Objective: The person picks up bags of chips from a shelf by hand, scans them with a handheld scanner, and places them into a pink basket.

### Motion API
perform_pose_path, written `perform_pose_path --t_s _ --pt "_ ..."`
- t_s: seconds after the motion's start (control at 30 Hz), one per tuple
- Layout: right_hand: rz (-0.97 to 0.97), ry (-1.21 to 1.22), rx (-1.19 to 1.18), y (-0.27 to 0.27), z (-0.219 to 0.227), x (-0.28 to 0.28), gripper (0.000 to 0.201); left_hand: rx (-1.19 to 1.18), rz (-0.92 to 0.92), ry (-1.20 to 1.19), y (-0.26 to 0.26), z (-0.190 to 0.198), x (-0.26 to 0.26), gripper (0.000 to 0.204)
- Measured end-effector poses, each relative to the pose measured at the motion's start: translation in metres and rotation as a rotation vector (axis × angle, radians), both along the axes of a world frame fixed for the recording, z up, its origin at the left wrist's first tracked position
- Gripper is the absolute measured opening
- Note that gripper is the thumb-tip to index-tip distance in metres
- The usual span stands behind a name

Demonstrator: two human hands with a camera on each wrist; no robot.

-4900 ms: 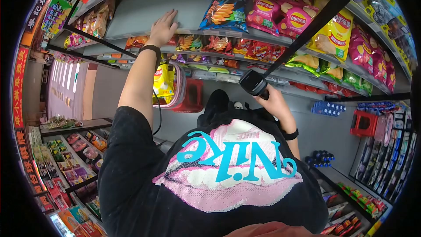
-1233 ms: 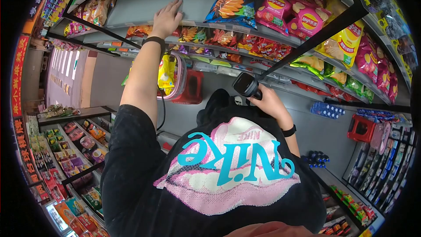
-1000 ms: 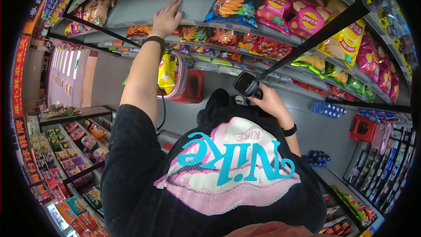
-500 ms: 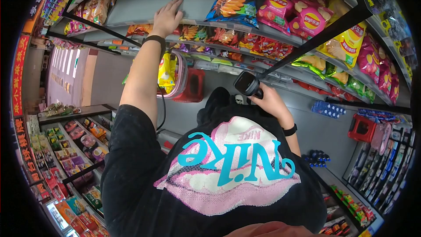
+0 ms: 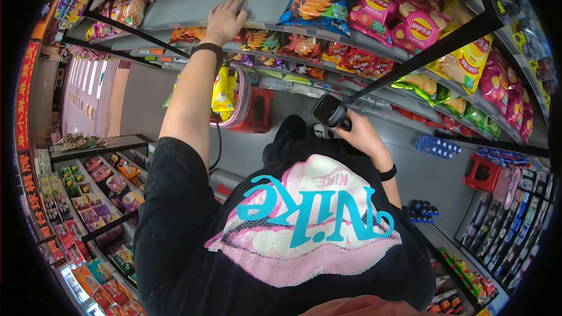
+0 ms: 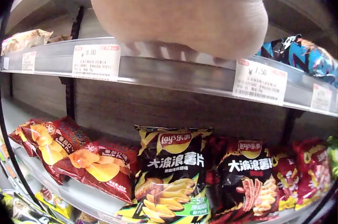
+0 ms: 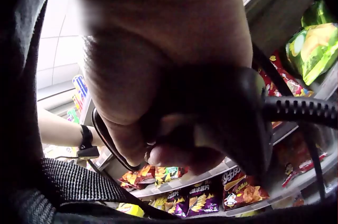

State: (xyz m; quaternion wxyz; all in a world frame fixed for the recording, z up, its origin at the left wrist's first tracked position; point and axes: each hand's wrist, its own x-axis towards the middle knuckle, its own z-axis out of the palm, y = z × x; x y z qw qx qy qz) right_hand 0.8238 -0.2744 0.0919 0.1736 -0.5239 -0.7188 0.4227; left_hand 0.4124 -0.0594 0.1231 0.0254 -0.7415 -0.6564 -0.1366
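My left hand lies flat with its fingers straight over the bare part of a grey shelf, holding nothing. In the left wrist view, its heel hangs over the shelf's front edge between two price labels, one reading 8.00. To its right stands a blue bag of potato chips. Down in front of the body, my right hand grips a black handheld barcode scanner by its handle. A ribbed cable end leaves the scanner in the right wrist view. Fingers partly hide the handle there.
Pink chip bags stand farther right, past which a black shelf post slants. Lower shelves hold more bags. A pink basket with yellow bags and a red stool are below my left forearm. A black cord hangs nearby.
Since the oldest frame, the scanner has shifted slightly left and turned in my right hand's grip. My left hand stays over the shelf, a little higher in view; the shelves drift slightly right.
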Motion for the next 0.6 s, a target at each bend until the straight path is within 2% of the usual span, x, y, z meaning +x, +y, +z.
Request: perform_pose_path --t_s 0.6 --pt "-0.006 -0.002 -0.010 0.0010 0.0031 -0.0035 0.042 0.027 -0.009 0.002 0.0008 -0.0024 0.0008 0.055"
